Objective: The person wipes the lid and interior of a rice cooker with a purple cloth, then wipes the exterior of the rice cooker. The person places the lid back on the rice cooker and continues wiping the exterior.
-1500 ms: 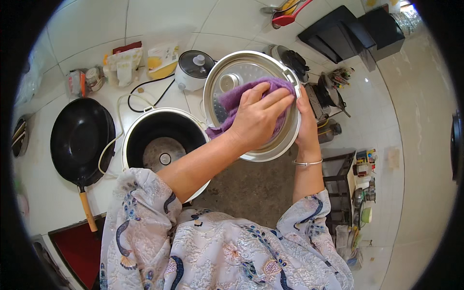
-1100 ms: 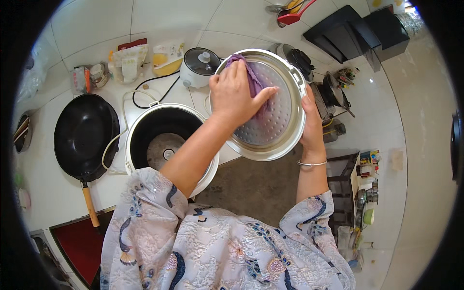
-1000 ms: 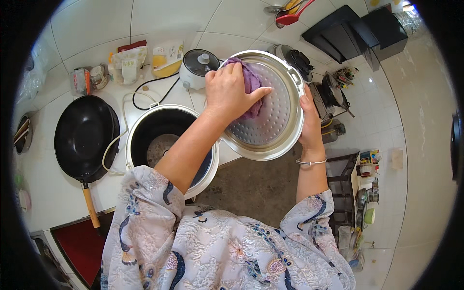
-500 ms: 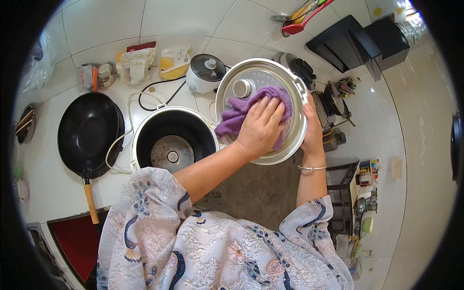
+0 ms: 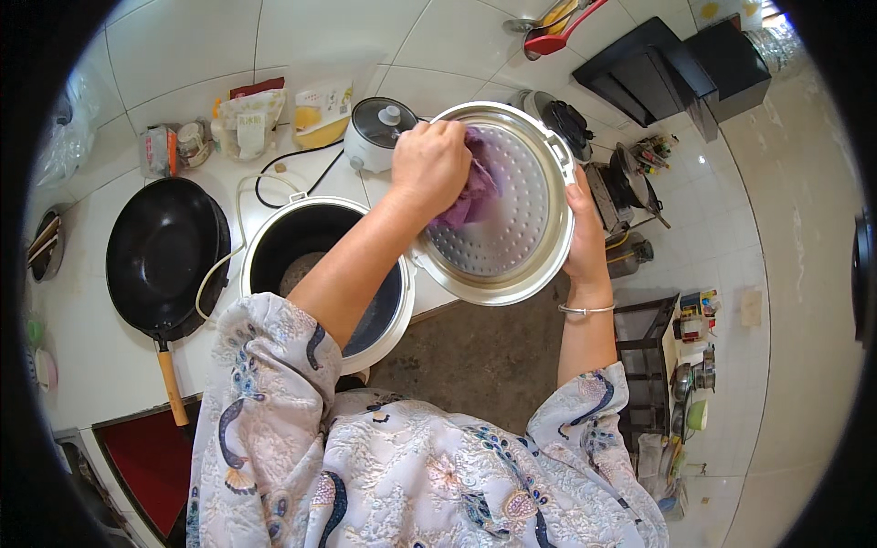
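Observation:
My left hand [image 5: 432, 166] is closed around a bunched purple cloth [image 5: 478, 187], which presses against the inner face of a rice cooker lid [image 5: 516, 215]. That face is silvery and dimpled, and the lid stands raised at the right side of the cooker. Gripping the lid's right rim is my right hand [image 5: 585, 236], with its fingers partly hidden behind it. Below my left forearm is the white rice cooker [image 5: 402, 315], its dark interior showing without an inner pot. The forearm covers part of its opening.
A black wok [image 5: 164, 251] with a wooden handle lies left of the cooker. Behind are a small white electric pot [image 5: 373, 151], food bags [image 5: 322, 114] and cables. A gas stove with a wok [image 5: 630, 178] is to the right, below a black range hood [image 5: 647, 71].
My left hand has slid the cloth leftward and up across the lid to its upper left edge, uncovering the dimpled middle. My right hand keeps its hold on the rim.

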